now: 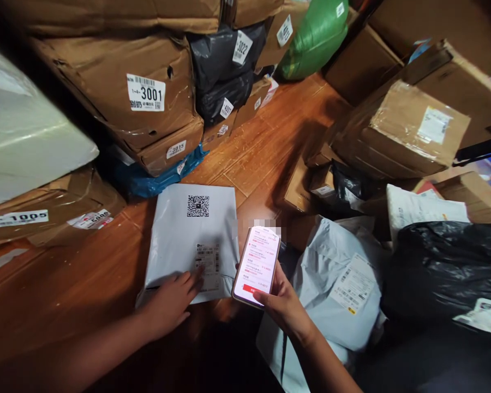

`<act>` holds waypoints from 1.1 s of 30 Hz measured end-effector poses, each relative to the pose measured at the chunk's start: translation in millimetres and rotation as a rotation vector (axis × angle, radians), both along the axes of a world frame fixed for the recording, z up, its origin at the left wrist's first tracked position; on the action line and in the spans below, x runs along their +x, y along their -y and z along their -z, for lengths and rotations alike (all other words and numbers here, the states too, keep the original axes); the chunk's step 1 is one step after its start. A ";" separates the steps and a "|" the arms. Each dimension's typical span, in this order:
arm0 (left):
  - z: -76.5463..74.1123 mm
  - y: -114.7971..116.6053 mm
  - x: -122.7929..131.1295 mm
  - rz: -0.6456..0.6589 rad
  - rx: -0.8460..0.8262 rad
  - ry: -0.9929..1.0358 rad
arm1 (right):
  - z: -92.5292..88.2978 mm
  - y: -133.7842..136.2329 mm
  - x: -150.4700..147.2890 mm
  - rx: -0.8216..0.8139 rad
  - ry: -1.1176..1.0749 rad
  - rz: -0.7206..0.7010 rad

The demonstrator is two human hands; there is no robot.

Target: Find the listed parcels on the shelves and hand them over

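A lit smartphone [258, 262] is gripped in my right hand [284, 303], the thumb resting by a red button low on its screen. The screen lists several lines of text, too small to read. To the left, a flat white mailer bag [172, 234] lies on the wooden floor, with a QR code [198, 206] at its top and a shipping label [208, 266] lower down. My left hand [169, 305] is at the bag's near edge, fingers stretched out and fingertips over the label. The phone's left edge is close to the bag's right side.
Stacked cardboard boxes [114, 125] with number labels stand at the back left, beside black bags [225, 60] and a green sack [311, 41]. On the right lie a grey-white parcel [323, 273], a black bag [433, 267] and a taped box [401, 120]. Wooden floor [262, 147] runs between.
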State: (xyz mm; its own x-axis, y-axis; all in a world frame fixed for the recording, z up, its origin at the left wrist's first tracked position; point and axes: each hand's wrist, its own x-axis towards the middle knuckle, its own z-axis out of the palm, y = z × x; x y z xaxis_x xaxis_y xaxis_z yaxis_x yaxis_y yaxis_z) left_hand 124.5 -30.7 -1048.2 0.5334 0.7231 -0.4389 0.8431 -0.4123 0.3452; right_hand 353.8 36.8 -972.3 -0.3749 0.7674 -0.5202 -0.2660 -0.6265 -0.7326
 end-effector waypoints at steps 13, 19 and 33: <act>4.2 -3.8 -8.3 -0.025 0.017 0.114 | 4.6 0.5 -3.3 0.019 0.071 -0.004; -0.4 -7.6 -7.7 -0.004 -0.015 0.095 | 9.3 -1.1 -2.0 0.063 0.099 -0.013; 0.6 -16.3 -5.5 0.005 0.000 0.111 | 10.3 -2.9 -3.5 0.059 0.067 -0.015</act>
State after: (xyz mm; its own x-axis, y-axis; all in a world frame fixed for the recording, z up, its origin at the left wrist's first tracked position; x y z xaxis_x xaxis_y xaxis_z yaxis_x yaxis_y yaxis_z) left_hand 119.0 -14.4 -1048.8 0.5823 0.7204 -0.3769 0.7975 -0.4160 0.4369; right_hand 350.3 39.7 -982.6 -0.3523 0.7920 -0.4986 -0.2058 -0.5853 -0.7843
